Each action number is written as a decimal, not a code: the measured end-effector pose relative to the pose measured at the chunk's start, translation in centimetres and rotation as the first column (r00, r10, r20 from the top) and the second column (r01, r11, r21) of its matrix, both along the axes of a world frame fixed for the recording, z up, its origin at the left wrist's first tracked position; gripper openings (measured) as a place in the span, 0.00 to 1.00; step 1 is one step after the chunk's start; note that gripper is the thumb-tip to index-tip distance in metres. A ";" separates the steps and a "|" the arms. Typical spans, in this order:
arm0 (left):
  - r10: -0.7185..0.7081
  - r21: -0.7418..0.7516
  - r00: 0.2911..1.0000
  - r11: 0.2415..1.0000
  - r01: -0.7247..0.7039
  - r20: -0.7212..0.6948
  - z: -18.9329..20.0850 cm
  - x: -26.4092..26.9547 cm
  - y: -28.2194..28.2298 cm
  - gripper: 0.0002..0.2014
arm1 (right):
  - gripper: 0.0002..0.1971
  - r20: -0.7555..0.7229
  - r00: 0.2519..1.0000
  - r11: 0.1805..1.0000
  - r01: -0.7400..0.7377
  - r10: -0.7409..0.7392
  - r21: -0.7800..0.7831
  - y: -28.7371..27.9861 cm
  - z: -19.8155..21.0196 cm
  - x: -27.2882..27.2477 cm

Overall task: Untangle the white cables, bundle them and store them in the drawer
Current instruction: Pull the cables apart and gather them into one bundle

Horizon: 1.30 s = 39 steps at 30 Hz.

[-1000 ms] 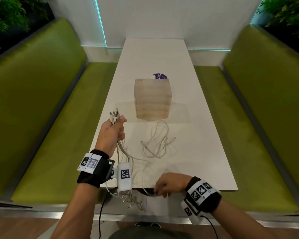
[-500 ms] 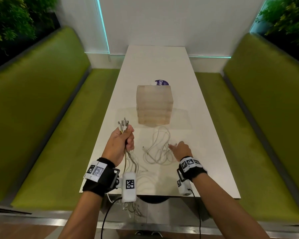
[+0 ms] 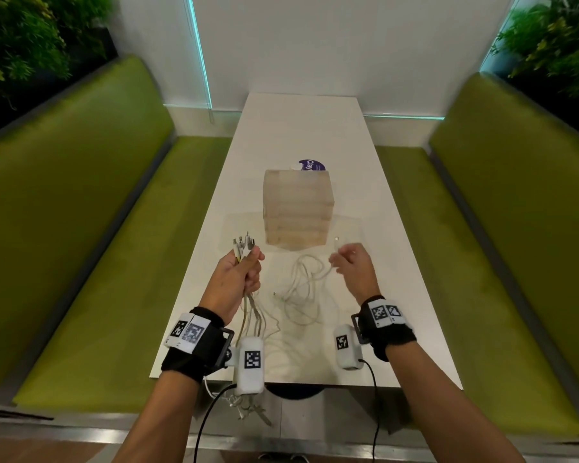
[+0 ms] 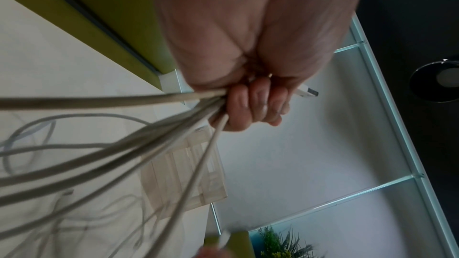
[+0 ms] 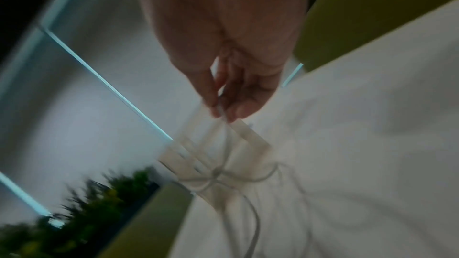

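My left hand (image 3: 238, 275) grips a bunch of white cables (image 4: 154, 136) in a fist, their plug ends (image 3: 243, 245) sticking up above the thumb. The strands hang down past the table's near edge. A loose tangle of white cable (image 3: 303, 289) lies on the white table (image 3: 398, 329) between my hands. My right hand (image 3: 351, 265) pinches one strand of that tangle (image 5: 221, 111) between thumb and fingers, lifted just above the table, its plug end (image 3: 337, 240) sticking up. The small wooden drawer box (image 3: 298, 208) stands behind the tangle, shut.
A purple round sticker (image 3: 311, 165) shows behind the box. Green padded benches (image 3: 97, 212) run along both sides of the table, with plants (image 3: 555, 41) above their backs. The white wall closes off the far end.
My right hand came up from the table's near edge, reached the loose tangle and pinched a strand, lifting its end to the right. The left hand kept its hold, shifting slightly.
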<state>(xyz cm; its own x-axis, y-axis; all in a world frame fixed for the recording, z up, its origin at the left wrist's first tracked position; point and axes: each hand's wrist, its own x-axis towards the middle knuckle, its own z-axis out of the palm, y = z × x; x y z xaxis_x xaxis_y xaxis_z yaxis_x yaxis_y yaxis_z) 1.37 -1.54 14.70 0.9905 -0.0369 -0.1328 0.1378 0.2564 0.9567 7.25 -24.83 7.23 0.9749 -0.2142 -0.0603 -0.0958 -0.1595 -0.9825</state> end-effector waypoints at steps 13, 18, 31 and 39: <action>0.128 -0.165 0.992 0.978 -0.126 0.004 0.3 0.6 -2.8 0.10 | 0.06 0.243 0.863 0.881 -0.469 0.442 0.065 5.7 7.6 -2.7; 0.070 -0.219 0.997 0.973 -0.067 0.007 0.7 0.1 -3.1 0.12 | 0.03 0.259 0.899 0.918 -0.385 0.352 0.090 7.1 6.9 -3.0; 0.188 -0.194 0.978 0.967 -0.168 0.092 0.8 0.3 -2.5 0.08 | 0.09 -0.135 0.731 0.657 -0.666 0.669 -0.354 5.8 4.9 -1.4; 0.291 -0.327 0.951 0.913 -0.244 0.102 2.6 1.1 0.6 0.11 | 0.12 -0.243 0.708 0.604 -0.698 0.663 -0.384 2.7 2.8 -0.6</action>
<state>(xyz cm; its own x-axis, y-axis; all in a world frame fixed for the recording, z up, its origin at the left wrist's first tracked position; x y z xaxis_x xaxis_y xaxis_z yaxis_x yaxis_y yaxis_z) 2.46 -0.91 17.25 0.9763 0.2162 -0.0115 -0.1116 0.5481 0.8289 6.62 -22.10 10.07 0.8461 0.4907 -0.2083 0.1498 -0.5939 -0.7904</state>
